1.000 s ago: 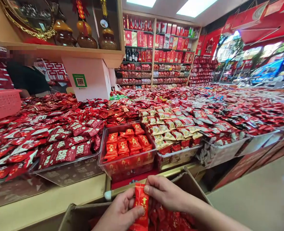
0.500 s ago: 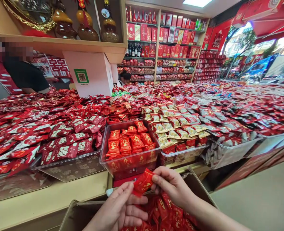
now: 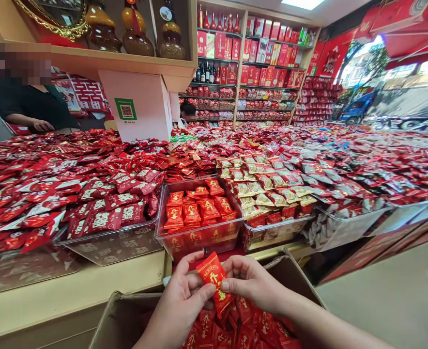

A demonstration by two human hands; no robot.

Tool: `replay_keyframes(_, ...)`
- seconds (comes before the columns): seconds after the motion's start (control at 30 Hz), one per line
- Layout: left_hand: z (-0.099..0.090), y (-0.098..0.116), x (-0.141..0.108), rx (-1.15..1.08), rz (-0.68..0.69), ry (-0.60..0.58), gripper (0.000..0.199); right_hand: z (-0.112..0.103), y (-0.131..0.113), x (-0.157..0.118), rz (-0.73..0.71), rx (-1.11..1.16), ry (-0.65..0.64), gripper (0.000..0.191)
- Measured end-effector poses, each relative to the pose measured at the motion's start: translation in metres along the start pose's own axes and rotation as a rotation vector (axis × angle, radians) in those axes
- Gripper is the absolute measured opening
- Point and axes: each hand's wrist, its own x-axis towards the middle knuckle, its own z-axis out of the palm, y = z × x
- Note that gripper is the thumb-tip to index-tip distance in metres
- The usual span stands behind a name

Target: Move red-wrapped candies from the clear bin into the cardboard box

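Note:
A red candy packet (image 3: 214, 278) with gold lettering is pinched between both my hands, its printed face toward me. My left hand (image 3: 187, 298) grips its left side, thumb on the front. From the right, my right hand (image 3: 248, 281) pinches the other edge between thumb and fingers. Below lies an open cardboard box (image 3: 114, 315) with many like red packets (image 3: 245, 334) inside. Just beyond my hands stands a clear plastic bin (image 3: 199, 242), partly filled with the same kind of red packets (image 3: 190, 213) laid in rows.
Neighbouring bins hold maroon packets (image 3: 105, 218) on the left and cream-and-red durian packets (image 3: 265, 186) on the right. A white box with a QR sign (image 3: 126, 110) stands behind. At the far left is a person in dark clothes (image 3: 36, 106). Shelves (image 3: 241, 63) line the back.
The packet has turned more upright, its printed face now toward me. My left fingers have closed on it from an open, spread pose. The view has shifted slightly.

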Motion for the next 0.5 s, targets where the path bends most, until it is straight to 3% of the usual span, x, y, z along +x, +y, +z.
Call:
replay_keyframes(0.23, -0.004, -0.003, 0.002, -0.04, -0.013, -0.046, 0.059, 0.003, 0.005, 0.002, 0.003, 0.008, 0.084, 0.036)
replay_keyframes(0.5, -0.008, -0.012, 0.0, 0.276, 0.06, -0.036, 0.058, 0.011, 0.009, -0.006, -0.235, -0.26, 0.032, 0.029)
